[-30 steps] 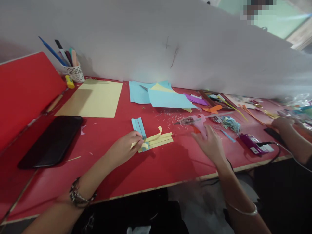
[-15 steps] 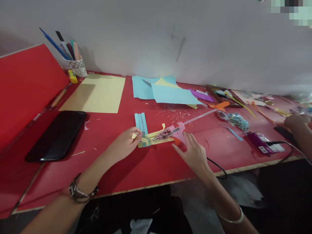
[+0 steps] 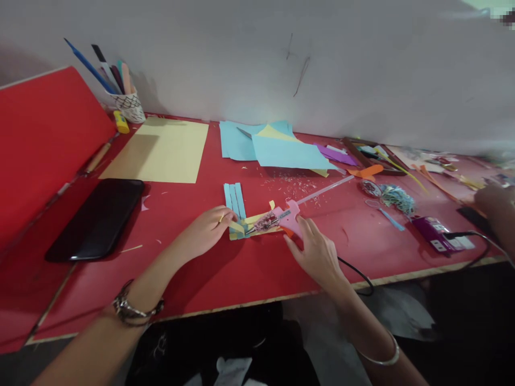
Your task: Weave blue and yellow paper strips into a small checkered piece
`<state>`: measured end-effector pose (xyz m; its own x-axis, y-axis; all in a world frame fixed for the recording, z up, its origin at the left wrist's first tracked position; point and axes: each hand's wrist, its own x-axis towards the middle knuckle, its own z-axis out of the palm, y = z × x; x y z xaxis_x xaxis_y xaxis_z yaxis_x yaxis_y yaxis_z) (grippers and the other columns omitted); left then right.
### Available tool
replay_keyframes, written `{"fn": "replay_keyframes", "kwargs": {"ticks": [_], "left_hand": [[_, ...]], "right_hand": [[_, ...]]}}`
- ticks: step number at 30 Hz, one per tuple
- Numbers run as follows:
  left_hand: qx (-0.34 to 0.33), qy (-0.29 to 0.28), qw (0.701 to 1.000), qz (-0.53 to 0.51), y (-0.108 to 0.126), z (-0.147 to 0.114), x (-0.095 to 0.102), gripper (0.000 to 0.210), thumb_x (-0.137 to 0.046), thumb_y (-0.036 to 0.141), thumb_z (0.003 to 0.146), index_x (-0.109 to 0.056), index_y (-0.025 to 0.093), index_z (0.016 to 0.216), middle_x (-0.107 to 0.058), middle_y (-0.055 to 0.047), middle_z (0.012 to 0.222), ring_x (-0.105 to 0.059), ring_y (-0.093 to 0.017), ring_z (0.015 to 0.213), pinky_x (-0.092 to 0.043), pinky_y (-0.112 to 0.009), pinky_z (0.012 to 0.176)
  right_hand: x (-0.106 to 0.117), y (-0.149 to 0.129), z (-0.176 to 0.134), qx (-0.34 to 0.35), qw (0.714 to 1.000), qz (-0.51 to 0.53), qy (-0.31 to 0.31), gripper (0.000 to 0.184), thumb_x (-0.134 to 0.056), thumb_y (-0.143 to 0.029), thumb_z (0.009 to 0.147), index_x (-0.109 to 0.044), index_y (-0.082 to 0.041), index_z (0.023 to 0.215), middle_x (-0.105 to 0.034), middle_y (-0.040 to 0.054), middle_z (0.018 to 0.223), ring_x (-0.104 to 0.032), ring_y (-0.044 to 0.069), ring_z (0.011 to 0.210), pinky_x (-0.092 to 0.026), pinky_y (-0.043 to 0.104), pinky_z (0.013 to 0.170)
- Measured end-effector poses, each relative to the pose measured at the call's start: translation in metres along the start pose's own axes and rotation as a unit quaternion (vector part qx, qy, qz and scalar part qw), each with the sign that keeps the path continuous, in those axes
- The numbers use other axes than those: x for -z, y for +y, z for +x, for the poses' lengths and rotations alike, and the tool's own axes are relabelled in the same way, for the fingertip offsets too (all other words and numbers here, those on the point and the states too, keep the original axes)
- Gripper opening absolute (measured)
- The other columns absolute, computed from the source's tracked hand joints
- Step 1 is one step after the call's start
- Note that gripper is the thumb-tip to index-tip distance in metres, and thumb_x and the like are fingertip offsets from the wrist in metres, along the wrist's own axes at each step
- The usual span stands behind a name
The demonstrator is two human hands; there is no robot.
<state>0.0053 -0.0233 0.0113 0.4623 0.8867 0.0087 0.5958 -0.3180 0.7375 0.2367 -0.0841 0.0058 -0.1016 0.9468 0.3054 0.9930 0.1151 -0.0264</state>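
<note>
In my right hand (image 3: 316,249) is a pink hot glue gun (image 3: 292,217), its metal nozzle pointing left onto crossed paper strips. A long clear glue stick (image 3: 325,191) sticks out of its back. My left hand (image 3: 209,230) is closed, pinching the end of a yellow paper strip (image 3: 236,227) lifted at the lower left of the crossing. Several light blue paper strips (image 3: 235,198) lie side by side, running away from me. Other yellow strips (image 3: 257,218) run to the right, partly hidden under the glue gun.
A black phone (image 3: 98,220) and a yellow sheet (image 3: 167,153) lie at left; a pen cup (image 3: 131,107) stands by the wall. Blue sheets (image 3: 285,153) lie behind paper crumbs. At right are a yarn bundle (image 3: 396,198), a purple power strip (image 3: 436,233) and another person's hand (image 3: 494,203).
The glue gun's nozzle has moved slightly left and down at the strip crossing. My left hand still pinches the yellow strip. The whole view has shifted a little.
</note>
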Motion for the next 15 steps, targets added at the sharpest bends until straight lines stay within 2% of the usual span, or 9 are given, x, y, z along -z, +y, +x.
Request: {"fn": "replay_keyframes", "kwargs": {"ticks": [15], "left_hand": [[-0.026, 0.004, 1.0, 0.011, -0.001, -0.001, -0.004, 0.034, -0.023, 0.035, 0.088, -0.052, 0.019, 0.08, -0.058, -0.004, 0.088, -0.055, -0.017, 0.083, -0.043, -0.029, 0.075]], "right_hand": [[0.008, 0.01, 0.001, -0.032, 0.999, -0.026, -0.007, 0.035, -0.033, -0.035, 0.084, -0.051, -0.015, 0.107, -0.06, 0.011, 0.092, -0.058, 0.019, 0.065, -0.039, 0.026, 0.047]]}}
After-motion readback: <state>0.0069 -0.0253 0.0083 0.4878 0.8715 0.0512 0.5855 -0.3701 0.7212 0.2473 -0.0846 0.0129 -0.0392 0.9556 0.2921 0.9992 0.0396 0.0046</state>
